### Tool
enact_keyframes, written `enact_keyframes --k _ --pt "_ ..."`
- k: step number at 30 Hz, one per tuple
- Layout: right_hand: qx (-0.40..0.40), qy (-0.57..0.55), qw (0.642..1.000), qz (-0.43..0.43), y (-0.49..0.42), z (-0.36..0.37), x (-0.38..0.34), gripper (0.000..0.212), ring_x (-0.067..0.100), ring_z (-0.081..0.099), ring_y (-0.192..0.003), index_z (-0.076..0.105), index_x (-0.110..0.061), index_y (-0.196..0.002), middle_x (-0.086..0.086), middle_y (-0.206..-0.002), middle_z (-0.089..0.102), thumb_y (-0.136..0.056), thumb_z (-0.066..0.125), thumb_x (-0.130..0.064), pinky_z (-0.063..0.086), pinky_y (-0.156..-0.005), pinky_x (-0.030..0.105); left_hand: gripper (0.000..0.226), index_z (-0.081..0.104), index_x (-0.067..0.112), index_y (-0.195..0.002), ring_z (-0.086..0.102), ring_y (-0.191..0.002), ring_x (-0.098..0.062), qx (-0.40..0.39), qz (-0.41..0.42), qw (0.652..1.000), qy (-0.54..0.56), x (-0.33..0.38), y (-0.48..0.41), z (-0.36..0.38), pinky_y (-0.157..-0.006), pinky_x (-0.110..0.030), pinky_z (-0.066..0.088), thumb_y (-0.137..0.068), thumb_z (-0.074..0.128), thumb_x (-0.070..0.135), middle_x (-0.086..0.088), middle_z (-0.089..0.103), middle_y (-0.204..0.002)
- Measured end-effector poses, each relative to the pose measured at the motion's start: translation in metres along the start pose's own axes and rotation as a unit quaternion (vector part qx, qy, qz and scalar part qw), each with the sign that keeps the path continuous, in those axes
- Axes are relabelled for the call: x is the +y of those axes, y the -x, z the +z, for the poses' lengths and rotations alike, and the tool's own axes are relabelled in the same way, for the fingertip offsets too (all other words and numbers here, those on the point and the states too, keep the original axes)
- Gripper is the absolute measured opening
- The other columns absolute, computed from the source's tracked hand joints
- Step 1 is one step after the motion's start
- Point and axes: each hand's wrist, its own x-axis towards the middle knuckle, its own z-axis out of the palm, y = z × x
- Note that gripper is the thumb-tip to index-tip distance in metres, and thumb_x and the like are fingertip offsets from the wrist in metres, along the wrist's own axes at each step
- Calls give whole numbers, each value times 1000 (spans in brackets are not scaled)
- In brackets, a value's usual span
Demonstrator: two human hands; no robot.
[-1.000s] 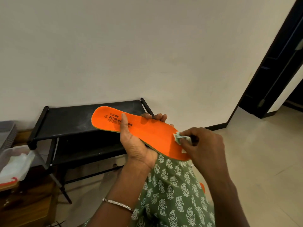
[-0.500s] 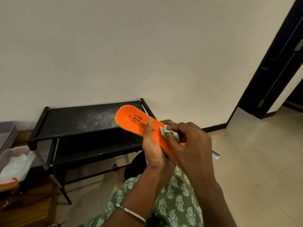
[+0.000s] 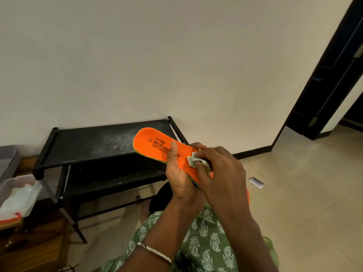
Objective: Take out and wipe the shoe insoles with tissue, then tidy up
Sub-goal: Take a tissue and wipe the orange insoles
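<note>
Just below centre of view, toward 5 o'clock:

- Item 1: orange insole, held in the air over the lap. Its printed face is up and its rounded end points to 10 o'clock. The opposite end is hidden behind both hands.
- Item 2: left hand, with a bracelet on the wrist. The thumb lies across the printed face and the fingers curl round the far edge, clamping the insole.
- Item 3: right hand, at 3 o'clock of the left thumb. The fingertips are together, pinching a crumpled tissue and pressing it on the orange face.
- Item 4: black two-tier shoe rack, at 9 o'clock of the insole, against the wall. Its top shelf has pale smears.
- Item 5: plastic tub, at the 9 o'clock edge, with white material inside.
- Item 6: small packet, on the floor at 3 o'clock of the hands.
- Item 7: green patterned garment, at 6 o'clock.
- Item 8: dark door frame, at 2 o'clock.
</note>
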Motion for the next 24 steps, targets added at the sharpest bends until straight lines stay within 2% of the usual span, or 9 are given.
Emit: enact_keyframes --k 3,5,8,10,14,17,18,22,24 --pt "-22 -31 999 25 -3 -8 13 14 9 65 -84 76 -25 -96 -9 -93 71 -82 76 -23 54 -76 35 63 62 6 -92 65 -87 -32 9 13 1000 -16 5 -2 -3 -84 -42 55 -85 47 67 -17 62 -89" --pt "-40 0 997 69 -6 -19 29 10 10 65 -80 77 -28 -92 -9 -89 72 -82 76 -26 54 -74 37 64 61 5 -92 63 -100 -38 4 42 999 -18 13 -6 -7 -91 -49 55 -87 44 67 -23 61 -94" --pt "-42 23 992 120 -6 -30 43 6 9 64 -78 76 -27 -87 -9 -85 73 -84 75 -23 53 -71 33 65 62 9 -92 59 -110 -39 -20 63 998 4 27 -12 -13 -101 -68 41 -85 46 71 -20 61 -98" --pt "-46 22 991 125 -4 -30 43 6 8 63 -77 75 -27 -88 -9 -86 73 -84 75 -21 53 -71 33 66 63 9 -94 58 -110 -39 -23 77 997 19 33 -15 -18 -102 -73 35 -87 45 72 -20 61 -100" --pt "-69 41 994 80 -2 -15 23 9 11 61 -84 73 -28 -93 -9 -94 67 -86 72 -22 51 -76 34 66 62 9 -92 60 -108 -38 -18 83 996 31 29 -14 -17 -102 -72 38 -86 45 72 -19 61 -98" --pt "-79 35 996 18 4 -3 2 11 8 58 -86 73 -26 -96 -9 -95 65 -88 70 -20 41 -69 16 66 60 7 -89 58 -110 -38 -9 57 997 42 21 -10 -12 -94 -62 50 -87 43 71 -20 58 -96" --pt "-82 26 996 7 5 -2 0 12 6 58 -86 74 -26 -97 -10 -96 65 -87 70 -19 41 -70 15 66 59 8 -88 57 -111 -38 -9 53 997 51 21 -9 -12 -91 -60 52 -87 42 71 -20 57 -96" --pt "-97 -32 992 68 -1 -17 21 16 0 62 -84 76 -32 -92 -18 -91 69 -82 77 -19 55 -78 31 66 61 10 -89 58 -110 -37 2 84 995 52 30 -13 -19 -100 -69 41 -89 40 72 -18 59 -97" --pt "-92 -22 990 106 -3 -28 38 18 -5 63 -76 75 -36 -85 -23 -82 66 -80 80 -19 55 -72 23 66 62 10 -90 58 -109 -37 11 99 994 48 39 -14 -21 -100 -72 39 -90 40 72 -17 60 -97"
